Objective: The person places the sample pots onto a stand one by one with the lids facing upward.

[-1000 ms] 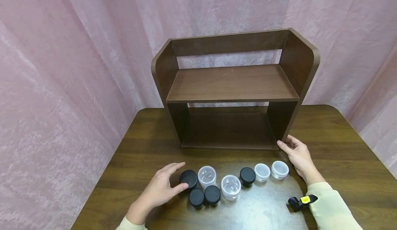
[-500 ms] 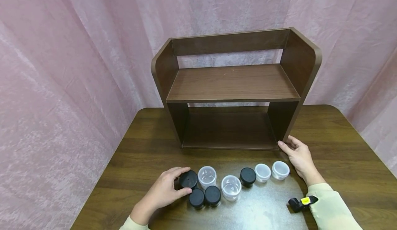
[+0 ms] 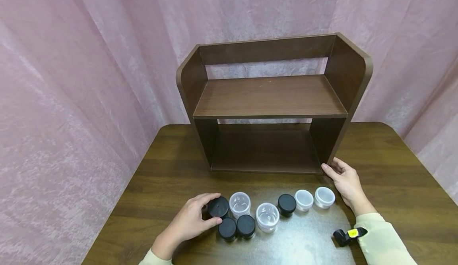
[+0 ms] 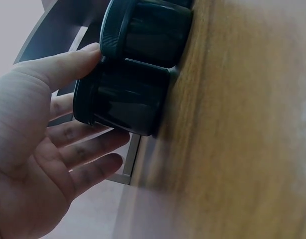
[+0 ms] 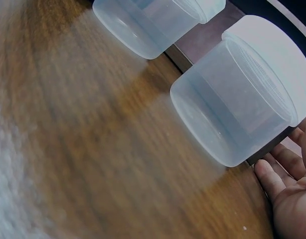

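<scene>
A pale pink curtain of crushed, velvety fabric [image 3: 89, 78] fills the whole backdrop, falling in loose folds with whitish, mottled sheen across its surface and deeper creases toward the right edge. Before it stands a brown wood-grain bench [image 3: 154, 185], its top streaked with darker bands and its far corners rounded. A bright, whitish patch of reflected light [image 3: 297, 253] glares off the near part of the benchtop.

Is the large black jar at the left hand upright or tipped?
Upright: in the head view, the large black jar stands lid up.
</scene>
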`<state>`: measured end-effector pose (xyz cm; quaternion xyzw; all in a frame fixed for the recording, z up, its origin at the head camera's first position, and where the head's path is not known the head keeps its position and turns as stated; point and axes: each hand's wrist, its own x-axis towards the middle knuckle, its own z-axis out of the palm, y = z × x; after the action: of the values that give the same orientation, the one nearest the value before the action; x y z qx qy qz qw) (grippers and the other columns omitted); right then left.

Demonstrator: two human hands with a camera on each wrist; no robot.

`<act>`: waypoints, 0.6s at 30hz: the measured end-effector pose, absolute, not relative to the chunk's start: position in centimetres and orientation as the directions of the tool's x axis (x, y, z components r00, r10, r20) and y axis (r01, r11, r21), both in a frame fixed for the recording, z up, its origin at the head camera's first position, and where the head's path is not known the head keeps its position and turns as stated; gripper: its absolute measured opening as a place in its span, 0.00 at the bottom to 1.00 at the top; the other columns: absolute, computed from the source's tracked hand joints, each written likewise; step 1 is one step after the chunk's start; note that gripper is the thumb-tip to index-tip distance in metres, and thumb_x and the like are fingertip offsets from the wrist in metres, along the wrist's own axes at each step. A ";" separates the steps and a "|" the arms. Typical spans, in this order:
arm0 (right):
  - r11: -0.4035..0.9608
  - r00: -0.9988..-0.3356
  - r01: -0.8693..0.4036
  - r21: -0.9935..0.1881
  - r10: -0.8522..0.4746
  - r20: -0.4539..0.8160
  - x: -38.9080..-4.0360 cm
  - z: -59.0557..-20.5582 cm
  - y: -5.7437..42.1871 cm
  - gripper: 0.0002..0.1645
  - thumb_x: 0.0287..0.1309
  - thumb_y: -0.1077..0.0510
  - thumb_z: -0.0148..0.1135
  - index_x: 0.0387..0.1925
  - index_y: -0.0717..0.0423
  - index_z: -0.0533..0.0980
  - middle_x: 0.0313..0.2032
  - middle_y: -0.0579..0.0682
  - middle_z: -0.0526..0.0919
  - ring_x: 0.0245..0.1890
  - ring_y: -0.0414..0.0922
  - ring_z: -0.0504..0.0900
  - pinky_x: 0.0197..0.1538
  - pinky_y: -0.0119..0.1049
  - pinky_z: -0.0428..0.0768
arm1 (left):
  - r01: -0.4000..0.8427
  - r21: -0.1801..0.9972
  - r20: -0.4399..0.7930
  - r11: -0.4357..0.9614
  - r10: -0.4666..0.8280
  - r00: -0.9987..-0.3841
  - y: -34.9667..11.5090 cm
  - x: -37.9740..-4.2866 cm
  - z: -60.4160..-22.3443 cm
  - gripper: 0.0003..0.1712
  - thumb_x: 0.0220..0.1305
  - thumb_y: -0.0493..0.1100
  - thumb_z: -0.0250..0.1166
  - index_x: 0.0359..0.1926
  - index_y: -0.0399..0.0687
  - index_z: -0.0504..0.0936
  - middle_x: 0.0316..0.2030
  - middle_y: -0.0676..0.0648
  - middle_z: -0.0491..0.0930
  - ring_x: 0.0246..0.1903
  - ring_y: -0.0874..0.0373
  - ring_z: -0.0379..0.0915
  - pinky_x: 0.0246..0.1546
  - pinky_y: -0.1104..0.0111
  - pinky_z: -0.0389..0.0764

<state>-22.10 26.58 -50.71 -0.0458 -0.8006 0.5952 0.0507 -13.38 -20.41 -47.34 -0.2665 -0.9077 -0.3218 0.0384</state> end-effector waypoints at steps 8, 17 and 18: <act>0.280 -0.992 0.020 -0.960 0.128 0.017 -22.1 -50.5 26.6 0.47 0.65 0.44 0.57 0.70 0.71 0.51 0.65 0.70 0.62 0.66 0.63 0.60 0.47 0.14 0.68 | 0.509 0.569 0.266 0.645 0.441 -0.857 -20.5 -13.4 -47.2 0.37 0.50 0.53 0.76 0.61 0.52 0.75 0.54 0.54 0.77 0.49 0.60 0.76 0.43 0.65 0.81; 0.285 -0.991 0.017 -0.958 0.131 0.021 -21.9 -50.4 26.5 0.46 0.66 0.44 0.57 0.70 0.71 0.53 0.64 0.69 0.64 0.65 0.61 0.62 0.46 0.13 0.67 | 0.495 0.559 0.273 0.665 0.416 -0.867 -20.7 -13.4 -45.8 0.38 0.50 0.56 0.75 0.62 0.53 0.73 0.56 0.55 0.76 0.50 0.61 0.75 0.42 0.65 0.81; 0.286 -0.991 0.011 -0.958 0.132 0.028 -22.0 -50.5 26.5 0.45 0.66 0.44 0.57 0.70 0.70 0.53 0.64 0.69 0.64 0.65 0.58 0.63 0.46 0.13 0.68 | 0.495 0.555 0.279 0.669 0.411 -0.868 -20.7 -13.5 -45.5 0.38 0.50 0.56 0.75 0.62 0.53 0.73 0.55 0.55 0.77 0.49 0.61 0.76 0.42 0.66 0.81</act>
<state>-21.95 26.47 -50.45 -0.0447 -0.8004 0.5956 0.0508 -13.50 -20.71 -45.47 -0.2485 -0.9111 -0.3224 0.0653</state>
